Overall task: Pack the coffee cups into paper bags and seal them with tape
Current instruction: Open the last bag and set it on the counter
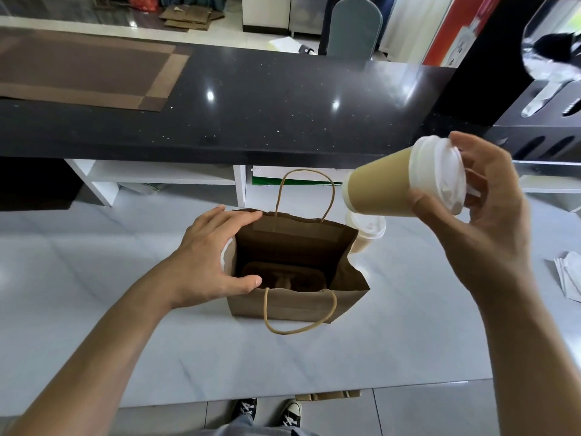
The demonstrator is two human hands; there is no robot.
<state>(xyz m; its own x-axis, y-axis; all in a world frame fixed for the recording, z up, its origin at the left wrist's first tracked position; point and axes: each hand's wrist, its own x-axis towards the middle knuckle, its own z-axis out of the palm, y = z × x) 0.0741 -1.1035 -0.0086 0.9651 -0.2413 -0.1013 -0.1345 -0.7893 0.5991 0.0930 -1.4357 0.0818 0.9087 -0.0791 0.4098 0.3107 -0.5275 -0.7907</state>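
1. My left arm reaches in from the lower left, bare to the wrist, forearm angled up and to the right.
2. My left hand (213, 253) is spread wide, fingers straight, thumb low and pointing right (the palm faces right, toward the bag (295, 278)); fingertips and thumb touch the bag's left rim.
3. My right arm comes up from the lower right, wrist bent back toward me.
4. My right hand (481, 215) is raised well above the left, fingers curled round the lid end of a cup (383, 187), thumb pressed on its side; the cup lies tipped, base pointing left.
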